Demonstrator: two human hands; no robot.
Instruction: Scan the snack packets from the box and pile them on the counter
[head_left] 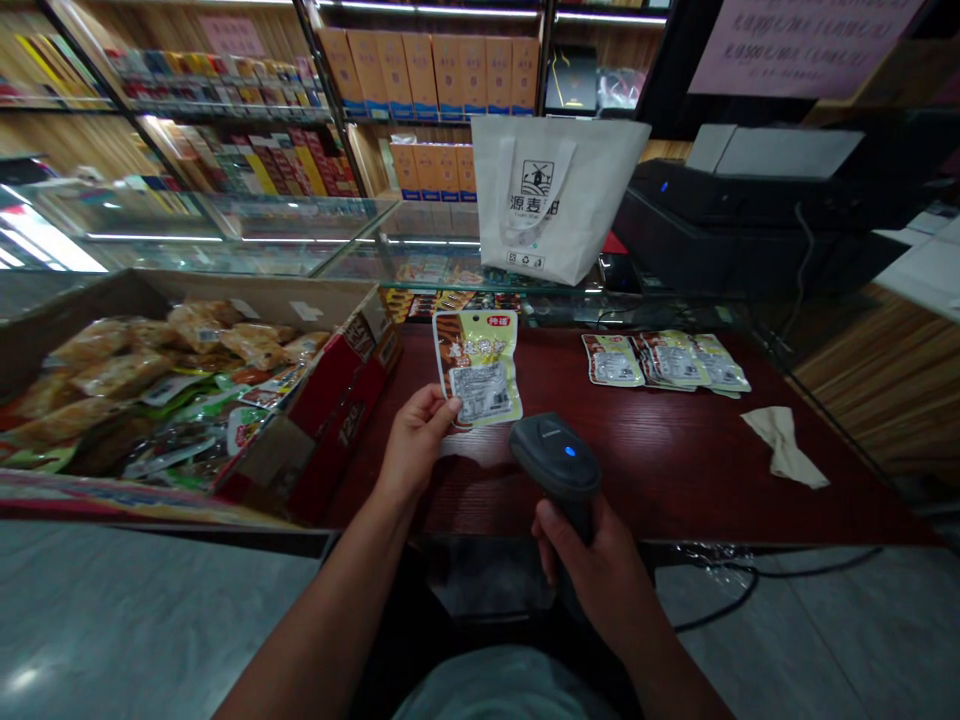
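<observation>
My left hand (415, 440) pinches the lower left corner of a snack packet (480, 368), holding it upright above the dark red table (480, 490). The packet is yellow-green and brown, with a grey printed label facing me. Wrapped around the handle of a black barcode scanner (556, 458) is my right hand (589, 555). A blue light glows on top of the scanner, and its head points toward the packet without touching it. Several similar snack packets (675, 360) lie in a row at the back right of the table.
A cardboard box (322, 420) full of wrapped snacks stands on the left. A white tote bag (562, 200) rests on the glass counter (360, 240) behind. A crumpled beige cloth or tissue (786, 447) lies at the right, below a black printer-like machine (750, 230).
</observation>
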